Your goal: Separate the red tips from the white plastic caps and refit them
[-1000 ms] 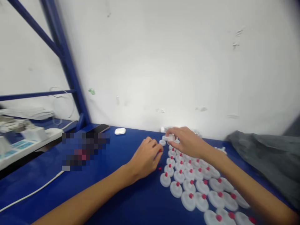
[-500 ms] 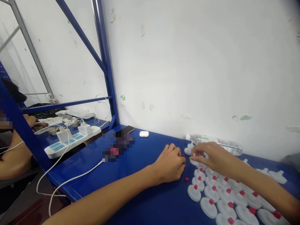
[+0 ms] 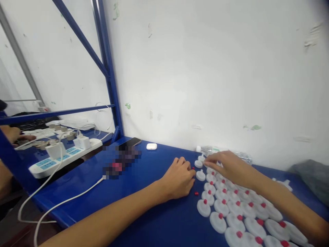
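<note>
My left hand [image 3: 179,178] rests on the blue table [image 3: 164,219] with its fingers curled under. Whatever they hold is hidden. A small red cap [image 3: 193,168] lies by its fingertips, and a second red cap [image 3: 196,193] lies just right of the hand. My right hand [image 3: 226,166] hovers over the white discs, thumb and fingers slightly apart, fingertips beside a stemmed white disc [image 3: 198,164] at the back. Nearer me sits a white disc with a bare stem [image 3: 200,175]. Several white discs with red caps [image 3: 218,223] spread in rows beneath my right forearm.
A clear plastic bottle [image 3: 213,150] lies along the wall behind my right hand. A white earbud case [image 3: 151,146], a phone [image 3: 132,142] and a white cable [image 3: 74,195] are at left. Beyond the blue frame [image 3: 109,75] are a power strip [image 3: 39,169] and another person's hand [image 3: 10,133].
The view has shifted to the right. My right hand has left the white disc that was under its fingers, and that bare-stemmed disc now lies on the table. My left hand stays curled.
</note>
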Available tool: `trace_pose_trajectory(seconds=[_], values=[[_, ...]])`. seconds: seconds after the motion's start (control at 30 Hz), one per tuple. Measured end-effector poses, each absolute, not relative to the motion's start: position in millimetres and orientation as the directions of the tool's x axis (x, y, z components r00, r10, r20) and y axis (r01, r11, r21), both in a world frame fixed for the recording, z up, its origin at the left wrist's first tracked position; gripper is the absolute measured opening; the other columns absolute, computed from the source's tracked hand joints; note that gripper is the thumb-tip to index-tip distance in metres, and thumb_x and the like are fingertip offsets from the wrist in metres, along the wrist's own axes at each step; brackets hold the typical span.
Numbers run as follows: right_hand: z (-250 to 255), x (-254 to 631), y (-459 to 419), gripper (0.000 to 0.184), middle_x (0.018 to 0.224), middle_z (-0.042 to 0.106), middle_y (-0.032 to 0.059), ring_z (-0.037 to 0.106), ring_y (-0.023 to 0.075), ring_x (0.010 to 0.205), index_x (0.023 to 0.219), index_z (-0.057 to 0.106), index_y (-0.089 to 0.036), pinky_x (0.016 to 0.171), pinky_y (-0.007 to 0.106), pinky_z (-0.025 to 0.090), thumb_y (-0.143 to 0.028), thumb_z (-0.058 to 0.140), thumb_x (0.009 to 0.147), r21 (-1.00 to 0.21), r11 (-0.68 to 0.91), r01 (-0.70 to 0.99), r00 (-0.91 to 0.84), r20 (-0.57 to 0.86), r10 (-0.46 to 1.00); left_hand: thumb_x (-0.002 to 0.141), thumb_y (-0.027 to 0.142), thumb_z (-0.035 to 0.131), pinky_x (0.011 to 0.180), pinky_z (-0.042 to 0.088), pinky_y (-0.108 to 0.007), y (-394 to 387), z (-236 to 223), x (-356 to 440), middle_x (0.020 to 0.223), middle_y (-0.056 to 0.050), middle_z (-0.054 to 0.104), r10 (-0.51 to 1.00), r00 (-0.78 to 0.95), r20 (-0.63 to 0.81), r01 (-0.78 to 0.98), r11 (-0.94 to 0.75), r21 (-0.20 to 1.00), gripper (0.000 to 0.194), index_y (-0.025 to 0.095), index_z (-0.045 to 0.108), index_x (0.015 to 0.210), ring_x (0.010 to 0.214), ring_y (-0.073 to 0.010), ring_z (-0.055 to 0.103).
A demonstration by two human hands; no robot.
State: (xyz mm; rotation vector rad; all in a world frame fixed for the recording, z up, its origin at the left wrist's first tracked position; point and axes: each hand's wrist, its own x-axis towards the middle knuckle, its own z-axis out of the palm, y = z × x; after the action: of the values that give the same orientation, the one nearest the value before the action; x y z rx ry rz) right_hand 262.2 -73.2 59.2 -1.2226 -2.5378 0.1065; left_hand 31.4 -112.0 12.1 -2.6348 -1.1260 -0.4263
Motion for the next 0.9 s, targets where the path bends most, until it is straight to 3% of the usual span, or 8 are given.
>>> trace_pose_trajectory(seconds=[0.23, 0.5, 0.67, 0.9], values=[[73.8, 285.4, -67.9, 0.019, 0.095, 0.079, 0.0042, 0.072, 0.0252, 0.089, 0.094, 0.079, -0.026, 0.079, 0.034, 0.049, -0.036, 0.063, 0.091, -0.159, 0.532, 0.832, -0.518, 0.124, 0.846, 0.099, 0.024, 0.048, 0.085, 0.041, -0.041, -109.3, 11.6, 33.4, 0.1, -0.01, 0.064, 0.657, 0.644, 0.392, 0.727, -0.685, -0.046, 0.024, 0.018, 0.07, 0.096, 0.1, -0.0256, 0.051], [61.8, 279.5, -65.8, 0.012, 0.091, 0.078, 0.0047, 0.072, 0.0221, 0.086, 0.096, 0.077, -0.022, 0.079, 0.03, 0.046, -0.029, 0.071, 0.089, -0.156, 0.548, 0.822, -0.519, 0.191, 0.833, 0.099, 0.02, 0.043, 0.085, 0.041, -0.044, -102.1, 9.7, 33.4, 0.099, -0.01, 0.065, 0.604, 0.669, 0.434, 0.694, -0.716, -0.074, 0.027, 0.018, 0.069, 0.092, 0.101, -0.0275, 0.052], [65.5, 279.6, -63.3, 0.005, 0.09, 0.078, 0.0019, 0.071, 0.0188, 0.085, 0.092, 0.075, -0.021, 0.076, 0.027, 0.045, -0.024, 0.073, 0.088, -0.173, 0.539, 0.824, -0.506, 0.202, 0.838, 0.096, 0.021, 0.047, 0.082, 0.041, -0.042, -86.6, -0.1, 28.7, 0.098, -0.008, 0.067, 0.498, 0.67, 0.551, 0.64, -0.764, -0.089, 0.023, 0.021, 0.07, 0.094, 0.099, -0.0278, 0.054], [73.4, 282.3, -69.2, 0.017, 0.088, 0.077, 0.002, 0.07, 0.0175, 0.08, 0.101, 0.072, -0.02, 0.077, 0.029, 0.045, -0.034, 0.066, 0.095, -0.203, 0.591, 0.781, -0.55, 0.227, 0.804, 0.095, 0.027, 0.047, 0.081, 0.04, -0.041, -76.2, -8.3, 24.5, 0.096, -0.006, 0.069, 0.442, 0.654, 0.614, 0.615, -0.783, -0.093, 0.025, 0.023, 0.072, 0.095, 0.097, -0.0271, 0.057]])
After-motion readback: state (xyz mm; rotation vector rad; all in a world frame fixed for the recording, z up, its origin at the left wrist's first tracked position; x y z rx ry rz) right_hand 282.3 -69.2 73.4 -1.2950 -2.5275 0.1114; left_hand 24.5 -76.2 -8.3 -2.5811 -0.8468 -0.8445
